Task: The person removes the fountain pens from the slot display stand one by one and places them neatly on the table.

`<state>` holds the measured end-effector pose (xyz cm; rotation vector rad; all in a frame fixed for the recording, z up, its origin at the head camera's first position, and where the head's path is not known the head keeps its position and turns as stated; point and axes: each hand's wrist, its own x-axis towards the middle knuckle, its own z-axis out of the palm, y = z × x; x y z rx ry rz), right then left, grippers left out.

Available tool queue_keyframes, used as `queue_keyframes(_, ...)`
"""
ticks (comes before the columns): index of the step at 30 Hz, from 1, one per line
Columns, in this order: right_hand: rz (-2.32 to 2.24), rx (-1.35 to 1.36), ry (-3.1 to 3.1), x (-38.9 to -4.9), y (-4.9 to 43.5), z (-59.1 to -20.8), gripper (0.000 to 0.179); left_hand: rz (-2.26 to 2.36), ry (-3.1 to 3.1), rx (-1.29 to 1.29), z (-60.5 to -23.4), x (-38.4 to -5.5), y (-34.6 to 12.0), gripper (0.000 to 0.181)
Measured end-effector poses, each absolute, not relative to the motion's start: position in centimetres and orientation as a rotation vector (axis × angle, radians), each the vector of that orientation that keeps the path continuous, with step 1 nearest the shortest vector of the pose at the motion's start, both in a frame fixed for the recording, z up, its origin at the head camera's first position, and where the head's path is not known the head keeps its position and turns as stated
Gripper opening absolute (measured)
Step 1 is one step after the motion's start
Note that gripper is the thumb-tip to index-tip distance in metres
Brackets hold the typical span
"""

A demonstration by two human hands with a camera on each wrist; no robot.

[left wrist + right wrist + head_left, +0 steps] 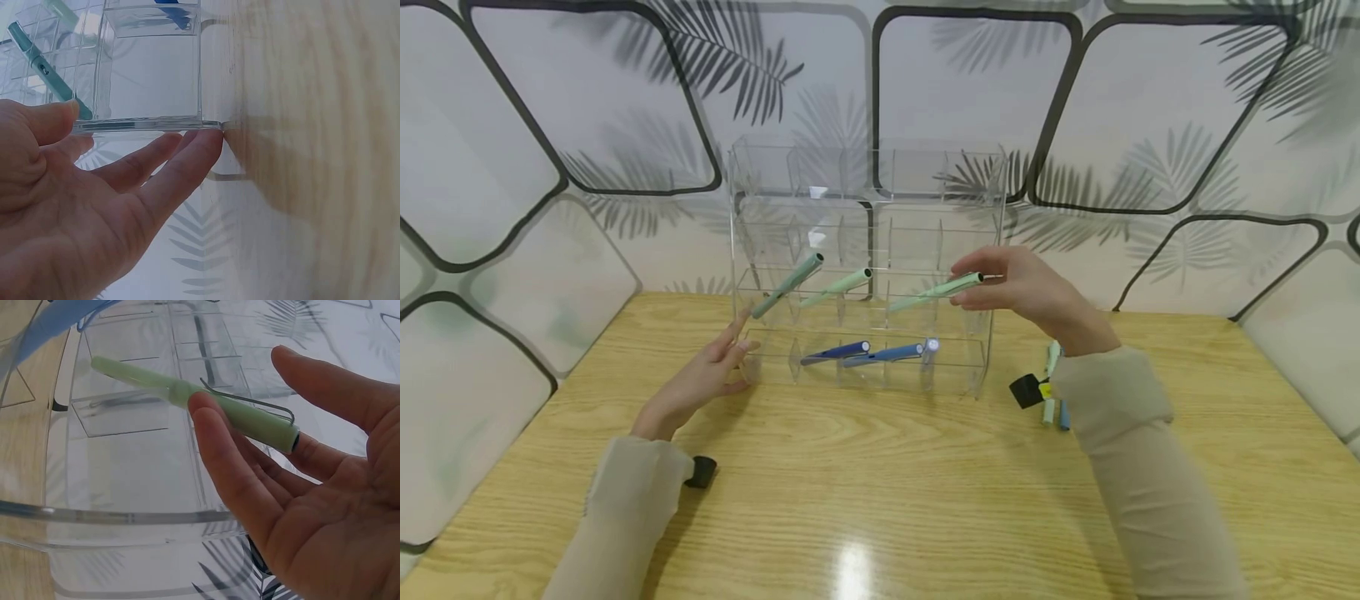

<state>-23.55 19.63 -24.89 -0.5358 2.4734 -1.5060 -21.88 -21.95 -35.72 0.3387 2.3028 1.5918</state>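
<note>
A clear acrylic pen rack with stepped tiers stands against the wall. My left hand touches its left side, fingers fairly straight along the outer panel and thumb at the front edge. Near the rack's right side, my right hand is at a light green pen. Its fingers touch the pen's capped end while the thumb stands apart. That pen leans in a compartment of the same tier as a teal pen and another pale green pen. The left wrist view shows the teal pen close to my thumb.
On the lowest tier lie a dark blue pen, a lighter blue pen and a lavender pen. Several pens, including a blue one, lie on the wooden table, partly hidden by my right sleeve. A leaf-patterned wall rises behind.
</note>
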Motion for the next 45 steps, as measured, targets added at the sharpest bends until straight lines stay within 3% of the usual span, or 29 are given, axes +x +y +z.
queue_keyframes(23, -1.684, -0.395, 2.442, -24.5, 17.6, -25.8, 0.023, 1.594, 2.308, 0.322, -35.8, -21.9, -22.0, 0.062)
queue_keyframes(45, -1.890, -0.387, 2.363, -22.6, 19.7, -25.0, 0.023, 1.567, 2.315, 0.325, -35.8, -21.9, -21.9, 0.061)
